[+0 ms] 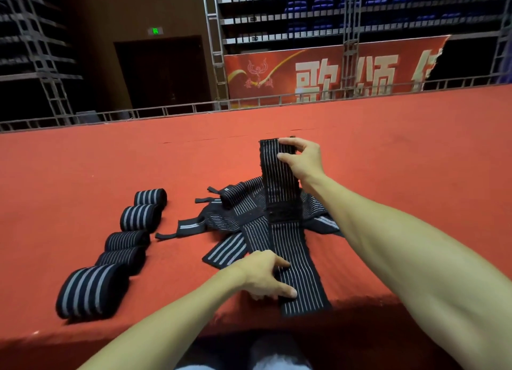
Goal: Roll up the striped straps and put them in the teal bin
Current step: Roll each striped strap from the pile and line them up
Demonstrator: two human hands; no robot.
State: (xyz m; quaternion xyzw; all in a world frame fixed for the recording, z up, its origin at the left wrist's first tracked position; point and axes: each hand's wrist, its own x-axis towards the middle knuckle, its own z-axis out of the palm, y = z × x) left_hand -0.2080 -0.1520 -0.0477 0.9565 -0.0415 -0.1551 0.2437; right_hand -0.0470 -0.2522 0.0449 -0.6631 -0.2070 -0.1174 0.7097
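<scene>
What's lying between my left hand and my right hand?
The striped strap runs between them: the right hand pinches its far end, the left hand presses its near end. It crosses over the pile of loose straps. Head view.

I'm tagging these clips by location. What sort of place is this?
Probably an indoor hall or arena: tiers of blue seats rise behind, a red banner hangs below them, and metal truss stands beside it.

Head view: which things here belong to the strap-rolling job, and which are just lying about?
Job: stretched strap, right hand pinching its far end, left hand pressing its near end; loose strap pile; five rolled straps.
Not job: red banner, exit sign, metal truss.
</scene>
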